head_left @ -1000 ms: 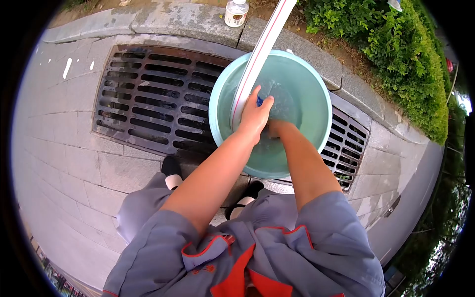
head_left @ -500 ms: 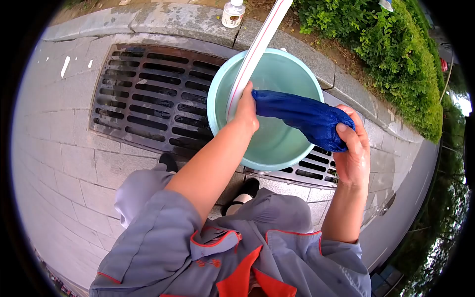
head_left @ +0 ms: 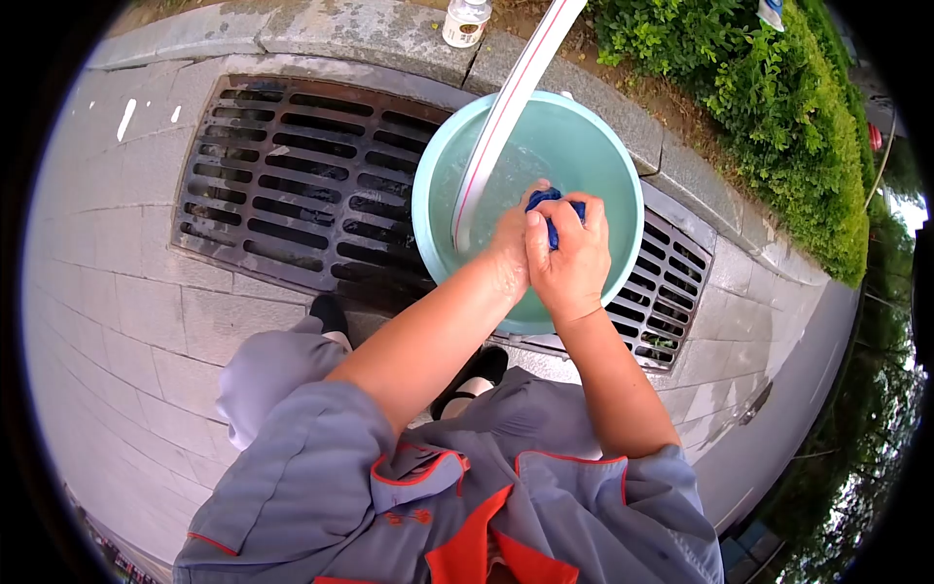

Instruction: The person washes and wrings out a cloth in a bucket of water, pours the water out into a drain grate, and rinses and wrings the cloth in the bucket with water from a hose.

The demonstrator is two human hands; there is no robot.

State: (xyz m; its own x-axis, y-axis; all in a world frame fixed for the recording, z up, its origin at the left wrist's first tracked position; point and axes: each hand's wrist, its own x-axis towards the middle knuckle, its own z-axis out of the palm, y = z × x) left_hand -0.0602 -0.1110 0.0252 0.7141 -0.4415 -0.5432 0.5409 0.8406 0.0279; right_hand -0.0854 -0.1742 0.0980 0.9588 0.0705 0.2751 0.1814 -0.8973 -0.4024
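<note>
Bunched up between my two hands is a blue cloth [head_left: 555, 216], held above the light green basin [head_left: 630, 200]. My right hand [head_left: 572, 255] wraps its fingers over the cloth from the right. Pressed against it from the left is my left hand [head_left: 513, 243], with its fingers partly hidden behind the cloth. A white hose with a red stripe [head_left: 503, 112] runs down over the basin's far rim, its lower end inside near my left wrist. Water shows in the basin.
A metal drain grate [head_left: 302, 180] lies left of the basin, and another [head_left: 671, 282] shows at its right. A clear bottle with a label [head_left: 466, 21] stands on the stone kerb [head_left: 365, 37]. Green bushes [head_left: 778, 127] grow at the upper right.
The blue cloth, stretched out between my hands half a second ago, is now crumpled small. My right hand has moved left to meet my left hand over the basin.
</note>
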